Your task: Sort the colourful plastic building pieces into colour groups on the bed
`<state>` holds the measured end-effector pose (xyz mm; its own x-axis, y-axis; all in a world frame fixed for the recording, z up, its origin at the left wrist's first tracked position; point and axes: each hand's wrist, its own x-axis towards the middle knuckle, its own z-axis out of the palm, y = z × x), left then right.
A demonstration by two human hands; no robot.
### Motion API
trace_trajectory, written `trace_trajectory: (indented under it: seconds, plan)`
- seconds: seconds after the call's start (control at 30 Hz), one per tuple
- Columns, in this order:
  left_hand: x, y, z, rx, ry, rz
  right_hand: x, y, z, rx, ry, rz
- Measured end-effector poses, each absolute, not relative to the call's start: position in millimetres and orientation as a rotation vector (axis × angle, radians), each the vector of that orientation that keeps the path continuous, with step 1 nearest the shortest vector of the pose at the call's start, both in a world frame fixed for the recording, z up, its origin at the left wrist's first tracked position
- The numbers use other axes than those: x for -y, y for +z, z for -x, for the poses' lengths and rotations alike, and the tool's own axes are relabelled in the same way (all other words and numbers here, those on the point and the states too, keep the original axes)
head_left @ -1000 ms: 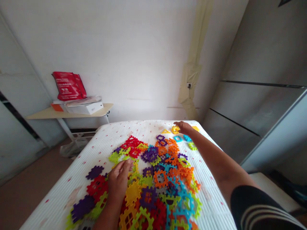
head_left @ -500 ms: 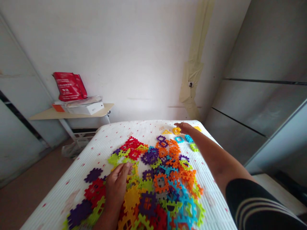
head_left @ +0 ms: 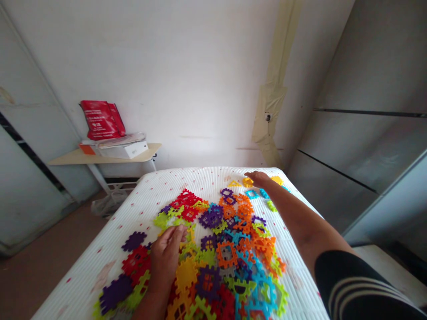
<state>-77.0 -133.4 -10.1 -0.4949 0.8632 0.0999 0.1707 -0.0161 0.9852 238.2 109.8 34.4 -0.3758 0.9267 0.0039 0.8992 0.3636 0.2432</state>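
Note:
Interlocking plastic building pieces with toothed edges, in several colours, lie heaped on the white quilted bed cover [head_left: 140,204]. My left hand [head_left: 168,249] rests over the heap's left side. Its fingers are curled and pressed together, and whatever they hold, if anything, is hidden. Close to it are a yellow piece [head_left: 186,274] and a red piece [head_left: 136,263]. At the far end, my right hand [head_left: 260,179] reaches over a small yellow piece [head_left: 247,182], a finger stretched out to the left. Whether it touches that piece is unclear.
Blue pieces [head_left: 251,194] and a lime green piece [head_left: 271,205] lie near my right forearm. Against the wall, a side table [head_left: 71,158] bears a white box [head_left: 123,151] and a red bag [head_left: 102,120]. Grey panelled doors [head_left: 360,146] stand at the right.
The view has shifted slightly, so everything sits a little further right. Both hands keep nearly the same place and pose over the pieces.

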Motion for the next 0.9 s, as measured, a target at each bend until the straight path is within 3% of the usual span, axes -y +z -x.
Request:
trace_trajectory:
  seconds: [0.2,0.3,0.53,0.6,0.9]
  plan:
    - [134.6,-6.4,75.1,-1.67,1.696,-1.01,-99.4,50.2,-223.9,-2.645,0.256,-1.682]
    - [132.4,-9.0,77.5,-1.653,1.821,-0.938,-74.5,64.0,-196.8,-2.961,-0.047,-1.682]
    - [127.7,-17.3,83.0,-1.589,1.954,-0.868,27.2,56.8,-107.4,-3.231,-0.573,-0.976]
    - [127.4,-18.1,83.4,-1.581,1.945,-0.863,46.7,47.8,-84.6,-3.187,-0.559,-0.913]
    - [126.5,-17.3,82.7,-1.567,1.916,-0.877,74.1,17.3,-30.0,-2.811,-0.198,-1.464]
